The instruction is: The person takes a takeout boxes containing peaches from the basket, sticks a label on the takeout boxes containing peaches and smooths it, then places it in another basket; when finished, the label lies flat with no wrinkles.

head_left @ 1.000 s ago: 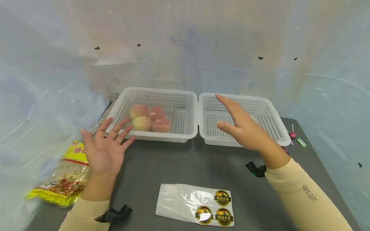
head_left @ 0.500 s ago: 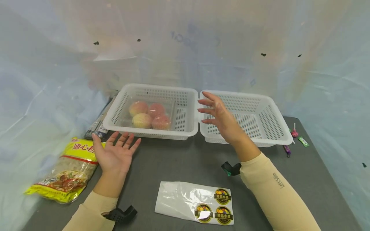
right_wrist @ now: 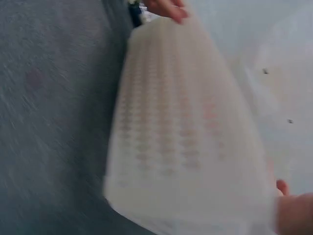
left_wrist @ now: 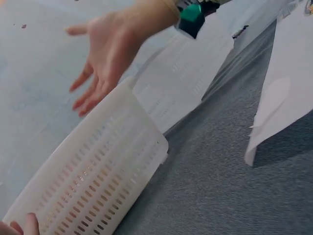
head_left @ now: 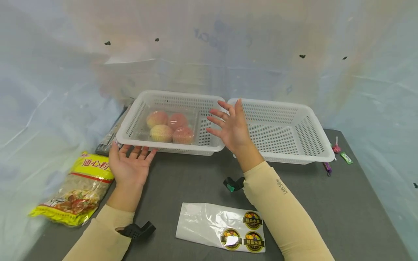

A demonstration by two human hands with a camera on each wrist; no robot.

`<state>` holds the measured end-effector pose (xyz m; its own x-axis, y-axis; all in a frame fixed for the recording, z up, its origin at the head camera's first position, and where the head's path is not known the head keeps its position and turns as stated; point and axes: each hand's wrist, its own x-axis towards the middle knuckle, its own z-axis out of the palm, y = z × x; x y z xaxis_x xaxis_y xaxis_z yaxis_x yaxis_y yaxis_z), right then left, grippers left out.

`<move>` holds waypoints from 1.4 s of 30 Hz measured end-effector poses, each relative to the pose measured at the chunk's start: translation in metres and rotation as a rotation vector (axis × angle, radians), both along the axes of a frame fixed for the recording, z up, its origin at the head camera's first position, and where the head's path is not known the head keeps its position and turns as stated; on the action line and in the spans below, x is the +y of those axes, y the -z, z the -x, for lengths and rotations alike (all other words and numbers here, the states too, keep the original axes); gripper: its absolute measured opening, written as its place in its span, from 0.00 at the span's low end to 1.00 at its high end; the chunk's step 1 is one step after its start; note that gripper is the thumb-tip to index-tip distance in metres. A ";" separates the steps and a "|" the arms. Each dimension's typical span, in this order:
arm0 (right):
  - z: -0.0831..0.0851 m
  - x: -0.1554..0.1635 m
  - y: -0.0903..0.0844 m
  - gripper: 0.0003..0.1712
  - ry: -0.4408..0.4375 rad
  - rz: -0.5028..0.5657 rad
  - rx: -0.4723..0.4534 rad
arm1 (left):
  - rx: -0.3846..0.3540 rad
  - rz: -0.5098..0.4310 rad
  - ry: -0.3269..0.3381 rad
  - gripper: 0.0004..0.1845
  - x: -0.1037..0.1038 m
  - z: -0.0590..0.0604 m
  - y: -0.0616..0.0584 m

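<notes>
Wrist views show the left basket's [head_left: 202, 148] slotted outer wall [left_wrist: 93, 171]; head view shows clearly inside: one clear box [head_left: 197, 125], four fruits [head_left: 162, 133], beyond left fingertips. Two baskets total; right basket [head_left: 313, 158] lies right of right fingers. Left hand [head_left: 130, 168]: fingers slightly apart, tips touching left basket's front rim. Right hand [head_left: 234, 132]: fingers spread wide by left basket's right end; contact, can't tell.

Glare streaks the sticker sheet [head_left: 212, 225], while the right wrist view is blurred.
</notes>
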<state>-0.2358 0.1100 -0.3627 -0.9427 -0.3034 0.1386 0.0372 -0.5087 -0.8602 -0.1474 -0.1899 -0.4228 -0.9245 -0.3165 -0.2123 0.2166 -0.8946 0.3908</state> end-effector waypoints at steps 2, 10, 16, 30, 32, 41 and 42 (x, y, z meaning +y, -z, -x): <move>0.003 -0.011 0.008 0.55 0.021 0.004 -0.020 | -0.016 0.023 -0.036 0.25 0.002 0.003 -0.001; 0.021 -0.041 0.019 0.50 0.121 -0.233 0.037 | 0.003 -0.070 -0.036 0.24 -0.003 0.008 0.004; 0.032 -0.054 0.019 0.53 0.171 -0.413 -0.053 | 0.011 -0.168 -0.007 0.21 -0.006 0.006 0.005; 0.042 -0.057 0.019 0.55 0.045 -0.465 -0.327 | 0.080 0.072 -0.053 0.19 -0.011 0.018 0.021; 0.041 -0.058 0.018 0.53 0.001 -0.520 -0.343 | 0.081 0.082 -0.053 0.19 -0.010 0.018 0.021; 0.042 -0.060 0.018 0.44 -0.069 -0.572 -0.424 | 0.111 0.118 -0.054 0.22 -0.010 0.018 0.019; 0.042 -0.060 0.018 0.43 -0.067 -0.554 -0.430 | 0.108 0.124 -0.057 0.22 -0.010 0.018 0.019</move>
<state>-0.2774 0.0496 -0.3809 -0.8559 -0.2808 -0.4343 0.4484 0.0153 -0.8937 -0.1655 -0.2002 -0.4419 -0.9197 -0.3865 -0.0688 0.3122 -0.8262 0.4690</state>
